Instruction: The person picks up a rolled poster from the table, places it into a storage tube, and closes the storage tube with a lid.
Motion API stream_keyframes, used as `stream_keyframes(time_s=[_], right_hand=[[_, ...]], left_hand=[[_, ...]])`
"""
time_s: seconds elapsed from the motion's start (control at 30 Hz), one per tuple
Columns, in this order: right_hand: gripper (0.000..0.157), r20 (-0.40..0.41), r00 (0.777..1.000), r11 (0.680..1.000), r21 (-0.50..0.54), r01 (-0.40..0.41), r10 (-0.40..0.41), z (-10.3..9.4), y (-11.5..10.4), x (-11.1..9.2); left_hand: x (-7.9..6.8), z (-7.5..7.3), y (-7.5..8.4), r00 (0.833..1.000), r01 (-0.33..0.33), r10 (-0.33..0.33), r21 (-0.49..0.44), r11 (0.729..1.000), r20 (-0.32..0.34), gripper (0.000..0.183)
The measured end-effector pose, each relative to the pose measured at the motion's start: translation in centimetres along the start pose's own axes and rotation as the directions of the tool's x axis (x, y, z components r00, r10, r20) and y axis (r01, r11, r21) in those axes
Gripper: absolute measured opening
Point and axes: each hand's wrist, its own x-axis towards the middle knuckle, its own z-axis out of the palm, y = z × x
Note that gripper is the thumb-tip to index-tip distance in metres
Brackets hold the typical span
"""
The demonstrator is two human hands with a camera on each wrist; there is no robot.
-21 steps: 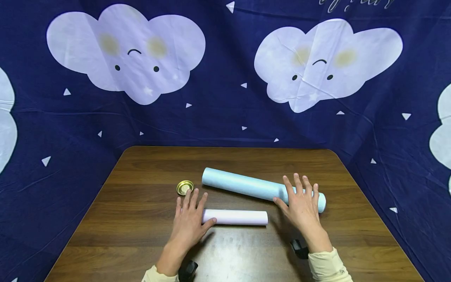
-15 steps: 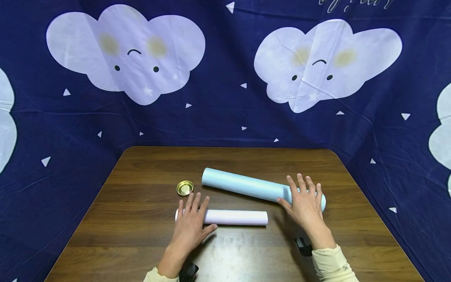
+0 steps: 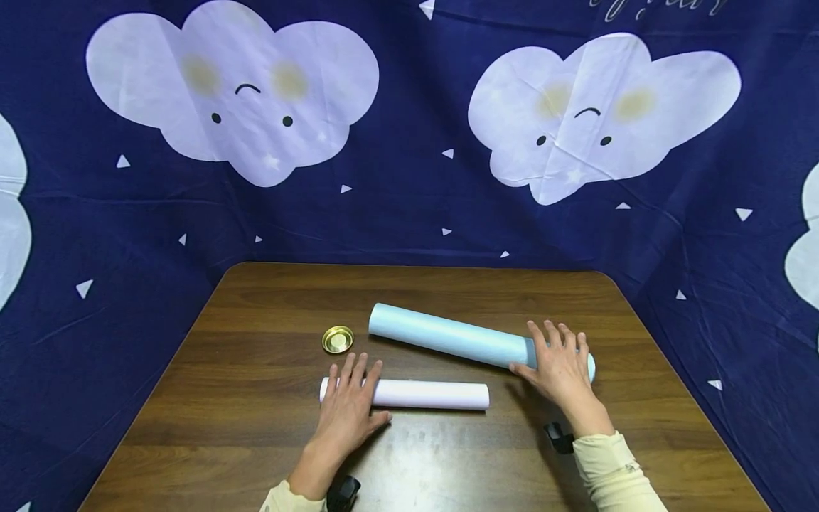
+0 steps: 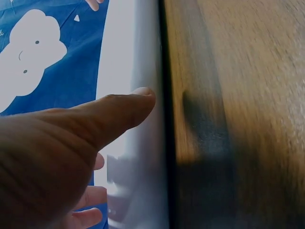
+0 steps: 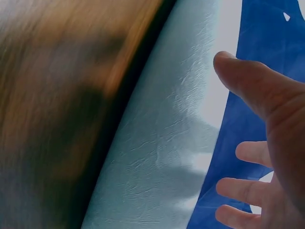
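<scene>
A white roll, like rolled paper, lies across the middle of the table. My left hand is over its left end with fingers spread and extended. In the left wrist view the thumb lies in front of the roll, with other fingertips on its far side. Farther back, a longer light-blue roll with a wrinkled surface lies at a slant. My right hand is over its right part, fingers apart and loosely bent. The right wrist view shows the thumb overlapping the blue roll's edge; contact is unclear.
A small round gold lid or dish sits beyond my left fingertips. Everything lies on a brown wooden table with rounded far corners. Behind it hangs a dark blue cloth printed with clouds and triangles.
My left hand has drawn back slightly from the gold lid, uncovering the white roll's left end. My right hand has shifted right along the blue roll. Both rolls stay in place.
</scene>
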Motion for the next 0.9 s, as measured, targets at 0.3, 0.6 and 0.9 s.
stream_keyframes(time_s=[0.3, 0.6, 0.9], right_hand=[[0.087, 0.07, 0.998, 1.0, -0.02, -0.005, 0.006, 0.6, 0.6, 0.6], [0.091, 0.127, 0.992, 0.999, -0.034, 0.014, -0.009, 1.4, 1.0, 1.1], [0.096, 0.193, 0.981, 1.0, 0.0, 0.025, -0.024, 2.0, 1.3, 1.5]], left_hand=[[0.1, 0.2, -0.5, 0.999, -0.035, 0.035, 0.037, 0.999, 0.005, 0.076], [0.2, 0.3, -0.8, 0.999, -0.042, 0.041, 0.044, 0.998, 0.025, 0.074], [0.3, 0.3, -1.1, 0.998, -0.031, 0.03, 0.02, 0.999, 0.062, 0.073]])
